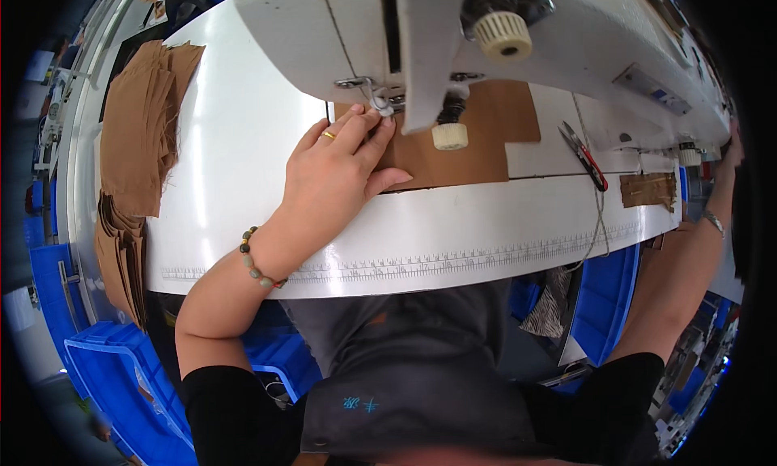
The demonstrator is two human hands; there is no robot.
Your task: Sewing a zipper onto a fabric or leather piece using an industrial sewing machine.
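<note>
My left hand (336, 163) lies on brown fabric (445, 160) under the head of a white sewing machine (583, 53). Its fingers reach out flat beside the needle and presser foot (385, 103), with the thumb spread apart on the cloth's near edge. A ring and a beaded bracelet (247, 260) are on this arm. Far to the right, my right hand (735, 149) is up at the machine's right end, nearest its side. That hand is small and dark at the picture's rim, and its fingers cannot be made out.
Thread snips (584, 157) with red on the handle lie right of the fabric, near a brown scrap (647, 191). Stacked brown pieces (142, 126) sit at the left of the white table (235, 183). Blue bins (129, 385) stand below its edge.
</note>
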